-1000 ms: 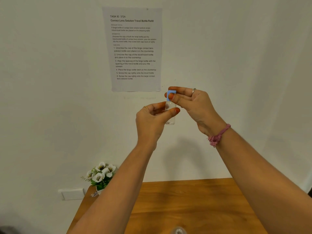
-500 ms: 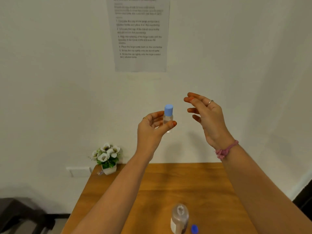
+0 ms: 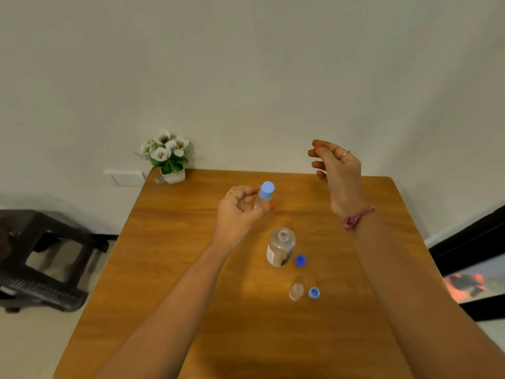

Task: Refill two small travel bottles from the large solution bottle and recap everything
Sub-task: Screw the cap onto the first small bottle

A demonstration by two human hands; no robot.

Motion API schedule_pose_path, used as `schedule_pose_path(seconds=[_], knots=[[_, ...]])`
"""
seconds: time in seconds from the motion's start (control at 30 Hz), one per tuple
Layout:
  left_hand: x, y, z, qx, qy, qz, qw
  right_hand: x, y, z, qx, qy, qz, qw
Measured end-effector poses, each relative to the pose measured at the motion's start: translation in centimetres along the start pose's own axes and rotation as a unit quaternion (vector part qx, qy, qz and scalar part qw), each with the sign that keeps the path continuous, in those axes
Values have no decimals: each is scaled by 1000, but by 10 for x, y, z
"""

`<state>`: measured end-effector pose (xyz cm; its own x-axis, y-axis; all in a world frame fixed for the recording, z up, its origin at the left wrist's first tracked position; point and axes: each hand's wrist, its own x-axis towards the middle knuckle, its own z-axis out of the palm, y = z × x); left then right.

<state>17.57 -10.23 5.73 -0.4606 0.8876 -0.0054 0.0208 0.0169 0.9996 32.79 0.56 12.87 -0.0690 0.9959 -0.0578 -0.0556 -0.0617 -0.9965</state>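
Gripping capped travel bottle [image 3: 263, 197], left hand [image 3: 240, 212] — right hand [image 3: 337, 173] loosely spread, empty, apparently.

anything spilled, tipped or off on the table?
Nothing stands out. The large bottle and the second travel bottle stand upright and uncapped, each cap beside it. No puddle on the table. The left hand holds the capped travel bottle.

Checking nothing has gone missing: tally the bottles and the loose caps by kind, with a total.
Small travel bottles: 2, one capped in the left hand at, one open on the table at
Large solution bottle: 1, uncapped
Loose caps: 2, dark blue and light blue
Total: 5
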Motion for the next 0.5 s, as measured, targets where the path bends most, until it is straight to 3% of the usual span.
schedule_pose_path(seconds=[0.5], knots=[[-81,-112,2,58,16,-133,989,-27,109,-38,-21,32,100,994]])
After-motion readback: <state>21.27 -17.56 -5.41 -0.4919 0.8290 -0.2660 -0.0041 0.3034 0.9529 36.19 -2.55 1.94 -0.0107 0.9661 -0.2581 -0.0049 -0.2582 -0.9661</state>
